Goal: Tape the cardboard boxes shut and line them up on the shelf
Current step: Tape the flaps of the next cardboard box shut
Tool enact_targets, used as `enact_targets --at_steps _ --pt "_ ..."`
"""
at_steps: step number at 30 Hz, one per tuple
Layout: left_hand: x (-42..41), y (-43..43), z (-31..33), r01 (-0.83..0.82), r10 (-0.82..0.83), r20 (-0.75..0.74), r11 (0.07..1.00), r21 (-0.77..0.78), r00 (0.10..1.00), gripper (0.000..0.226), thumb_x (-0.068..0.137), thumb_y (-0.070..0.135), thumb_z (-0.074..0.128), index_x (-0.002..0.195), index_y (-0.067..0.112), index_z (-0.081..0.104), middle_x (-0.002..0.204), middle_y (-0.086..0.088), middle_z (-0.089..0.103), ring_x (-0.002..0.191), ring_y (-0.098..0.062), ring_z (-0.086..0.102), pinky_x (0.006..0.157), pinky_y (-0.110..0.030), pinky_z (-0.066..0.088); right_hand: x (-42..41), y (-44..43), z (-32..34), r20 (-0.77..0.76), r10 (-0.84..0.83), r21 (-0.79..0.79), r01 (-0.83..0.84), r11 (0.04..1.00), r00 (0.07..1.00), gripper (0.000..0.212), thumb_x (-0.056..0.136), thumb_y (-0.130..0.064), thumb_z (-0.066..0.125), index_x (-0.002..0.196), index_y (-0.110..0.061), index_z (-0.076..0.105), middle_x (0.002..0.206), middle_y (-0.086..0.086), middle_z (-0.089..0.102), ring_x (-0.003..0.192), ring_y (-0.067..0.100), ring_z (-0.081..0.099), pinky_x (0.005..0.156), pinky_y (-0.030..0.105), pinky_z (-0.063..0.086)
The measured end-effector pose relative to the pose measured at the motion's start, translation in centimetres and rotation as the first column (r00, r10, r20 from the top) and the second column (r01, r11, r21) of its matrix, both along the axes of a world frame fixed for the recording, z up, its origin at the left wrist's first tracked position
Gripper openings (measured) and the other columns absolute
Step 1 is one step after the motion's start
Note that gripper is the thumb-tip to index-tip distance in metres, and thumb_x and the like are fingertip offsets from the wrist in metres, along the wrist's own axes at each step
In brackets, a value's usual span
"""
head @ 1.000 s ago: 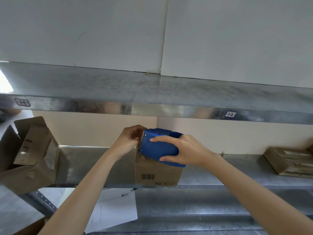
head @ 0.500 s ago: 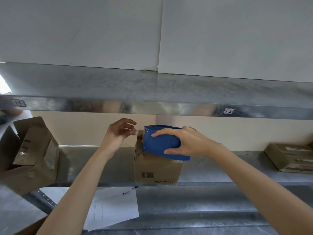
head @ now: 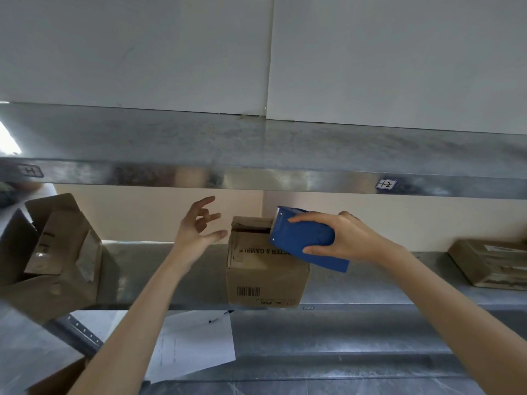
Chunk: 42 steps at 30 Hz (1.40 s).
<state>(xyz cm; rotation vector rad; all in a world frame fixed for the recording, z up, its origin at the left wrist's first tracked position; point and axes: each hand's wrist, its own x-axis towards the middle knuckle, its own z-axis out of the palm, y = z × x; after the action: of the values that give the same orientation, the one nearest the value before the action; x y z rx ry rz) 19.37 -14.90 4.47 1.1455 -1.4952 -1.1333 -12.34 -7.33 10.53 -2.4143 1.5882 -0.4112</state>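
A small cardboard box (head: 266, 280) with a barcode stands at the front edge of the metal shelf (head: 370, 292), its top flaps closed. My right hand (head: 345, 238) grips a blue tape dispenser (head: 302, 240) over the box's right top edge, tilted with its blade end to the left. My left hand (head: 199, 232) hovers just left of the box with fingers spread and holds nothing. An open cardboard box (head: 54, 252) lies tipped at the shelf's left end. A flat closed box (head: 490, 263) lies at the far right.
The upper shelf (head: 256, 178) hangs close above, with labels on its front lip. On the lower shelf (head: 342, 337) lie a white sheet of paper (head: 191, 346) and a pen (head: 221, 317). A white wall stands behind.
My left hand let go of the box's top and drew back to the left, fingers spreading. My right hand slid the tape dispenser to the right across the box top.
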Motion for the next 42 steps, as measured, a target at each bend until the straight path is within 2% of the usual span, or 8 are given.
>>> enact_targets --at_steps 4,7,14,20,23,31,38,42 --pt "-1.6 -0.2 -1.6 0.007 0.0 0.088 0.997 -0.083 0.996 0.087 0.066 0.001 0.088 0.137 0.031 0.047 0.102 0.002 0.053 0.107 -0.005 0.065 0.096 -0.018 0.047 -1.1 -0.1 -0.4 0.042 -0.034 0.035 0.032 0.999 0.999 0.058 0.071 -0.079 0.057 0.125 -0.07 0.037 0.112 -0.021 0.067 0.078 0.014 0.067 0.074 0.031 0.054" --pt "-1.9 -0.4 -2.5 0.033 -0.018 0.135 0.993 -0.116 0.991 0.088 0.065 0.001 0.088 0.135 0.034 0.046 0.101 0.002 0.051 0.106 -0.011 0.066 0.097 -0.026 0.05 -1.5 0.1 -0.4 0.061 -0.047 0.042 0.045 0.998 0.997 0.055 0.073 -0.074 0.06 0.124 -0.071 0.039 0.12 -0.041 0.054 0.086 0.012 0.067 0.08 0.032 0.054" --pt "-1.5 -0.5 -3.8 0.057 -0.013 0.251 0.984 -0.169 0.968 0.084 0.068 0.009 0.088 0.137 0.034 0.047 0.097 0.006 0.051 0.098 -0.003 0.067 0.096 -0.031 0.052 -1.4 -0.5 -0.4 0.141 -0.075 0.143 0.055 0.988 0.987 0.052 0.076 -0.059 0.072 0.123 -0.062 0.05 0.123 -0.04 0.054 0.112 -0.005 0.056 0.093 0.023 0.049" --pt "-1.3 -0.9 -4.5 0.068 -0.016 0.274 0.981 -0.182 0.962 0.081 0.071 0.012 0.087 0.136 0.037 0.046 0.097 0.003 0.054 0.1 -0.004 0.066 0.094 -0.019 0.048 -1.6 -1.5 -0.1 0.207 -0.125 0.297 0.06 0.953 0.97 0.046 0.077 -0.045 0.079 0.117 -0.057 0.059 0.123 -0.041 0.054 0.116 -0.017 0.047 0.095 0.009 0.039" --pt "-1.3 -0.8 -4.6 0.07 -0.016 0.273 0.98 -0.189 0.962 0.079 0.072 0.01 0.086 0.135 0.037 0.046 0.096 -0.002 0.055 0.099 0.0 0.066 0.09 -0.007 0.044 -1.7 -2.1 0.0 0.231 -0.172 0.364 0.08 0.928 0.958 0.045 0.077 -0.043 0.08 0.116 -0.055 0.061 0.122 -0.039 0.054 0.114 -0.017 0.047 0.095 0.011 0.041" --pt "-1.4 -0.6 -4.4 0.046 -0.007 0.26 0.988 -0.145 0.966 0.072 0.071 0.007 0.086 0.13 0.029 0.051 0.092 -0.002 0.058 0.098 0.005 0.064 0.087 -0.004 0.044 -1.9 -3.1 -0.4 0.262 -0.211 0.457 0.072 0.887 0.942 0.041 0.078 -0.041 0.08 0.113 -0.055 0.063 0.122 -0.041 0.051 0.112 -0.018 0.047 0.096 0.013 0.042" --pt "-1.1 -1.3 -4.3 -0.036 0.055 -0.09 0.979 0.199 0.994 0.039 0.089 -0.001 0.066 0.124 0.014 0.057 0.09 -0.016 0.061 0.088 -0.021 0.067 0.086 -0.025 0.055 -2.0 -3.6 -0.5 0.274 -0.187 0.472 0.038 0.881 0.943 0.042 0.077 -0.044 0.079 0.112 -0.058 0.061 0.129 -0.034 0.052 0.113 -0.005 0.055 0.097 0.029 0.051" --pt "-0.9 -1.5 -4.6 -0.015 0.098 -0.225 0.939 0.342 0.969 0.04 0.091 -0.003 0.061 0.126 0.015 0.054 0.094 -0.016 0.06 0.086 -0.024 0.064 0.075 -0.029 0.055 -2.0 -3.6 -0.4 0.284 -0.186 0.482 0.028 0.876 0.94 0.043 0.078 -0.043 0.079 0.114 -0.057 0.061 0.13 -0.033 0.052 0.114 -0.004 0.054 0.099 0.03 0.05"
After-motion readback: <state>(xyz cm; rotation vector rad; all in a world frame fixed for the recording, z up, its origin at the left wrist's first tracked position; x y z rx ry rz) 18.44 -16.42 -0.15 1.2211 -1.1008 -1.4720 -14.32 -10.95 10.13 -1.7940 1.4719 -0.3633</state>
